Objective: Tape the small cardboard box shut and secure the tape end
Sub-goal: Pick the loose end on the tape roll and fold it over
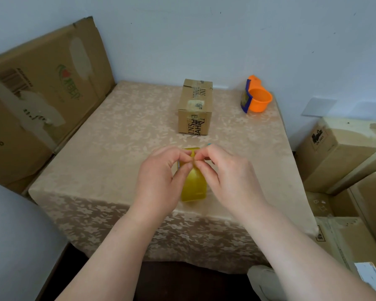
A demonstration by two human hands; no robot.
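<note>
From my remote seat: a worn carton (41, 94) leans at the frame's left edge. Low in the centre, the left hand (161, 177) curls round a yellow tape roll (193, 189), steadying it over the cloth-covered surface (117, 137) so that, I judge, the free end can be found. Higher in the frame, well apart, sits the small cardboard box (194, 107), tape strips across its top. The right hand (228, 177) pinches at the roll's upper rim, thumb against forefinger. An orange dispenser (257, 97) stands upper right; stacked cartons (339, 153) fill the right edge.
</note>
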